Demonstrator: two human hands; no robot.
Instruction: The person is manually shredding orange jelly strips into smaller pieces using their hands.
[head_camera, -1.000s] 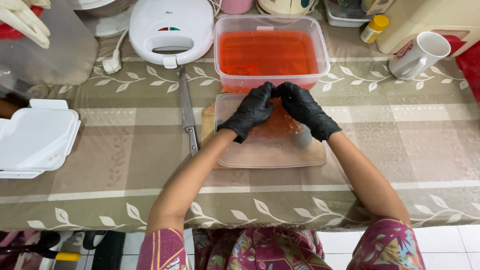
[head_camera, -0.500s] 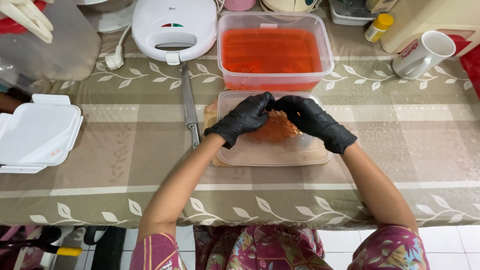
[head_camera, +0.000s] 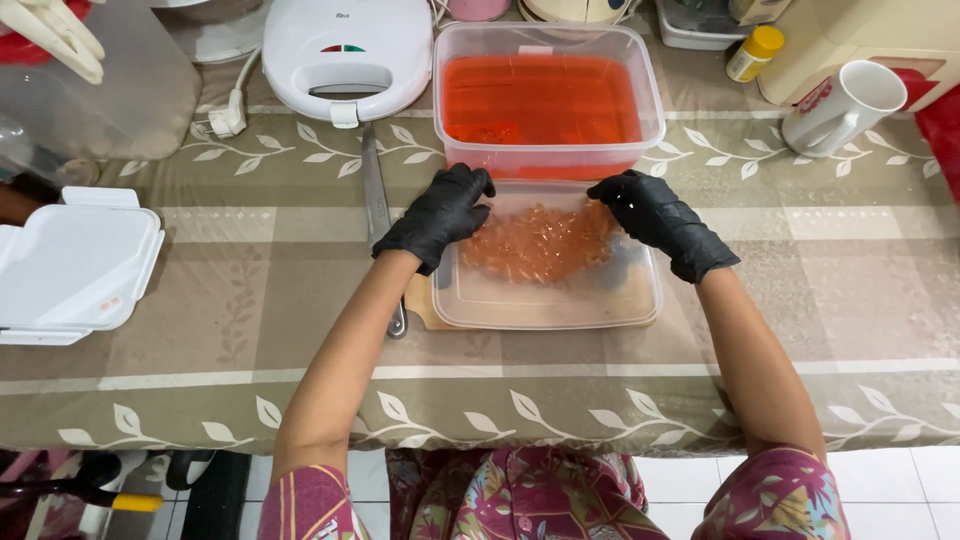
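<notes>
A heap of small orange translucent cubes (head_camera: 540, 242) lies on a clear plastic lid (head_camera: 550, 298), which rests on a wooden board (head_camera: 420, 300). My left hand (head_camera: 440, 215), in a black glove, sits at the lid's left edge with its fingers loosely curled beside the heap. At the heap's right side is my right hand (head_camera: 655, 220), also gloved in black, with its fingers spread. Neither hand holds anything. Just behind the lid stands a clear tub (head_camera: 650, 100) holding orange liquid and a few more pieces.
A long knife (head_camera: 377, 200) lies left of the board. A white sandwich maker (head_camera: 345, 45) sits at the back, a white mug (head_camera: 840, 105) and yellow-capped bottle (head_camera: 752, 52) back right, and a white lidded box (head_camera: 70, 265) at left. Another person's light-gloved hand (head_camera: 55, 35) shows top left.
My two hands were pressed together over the orange heap; they have drawn apart to its left and right sides, and the heap now lies uncovered and more spread out.
</notes>
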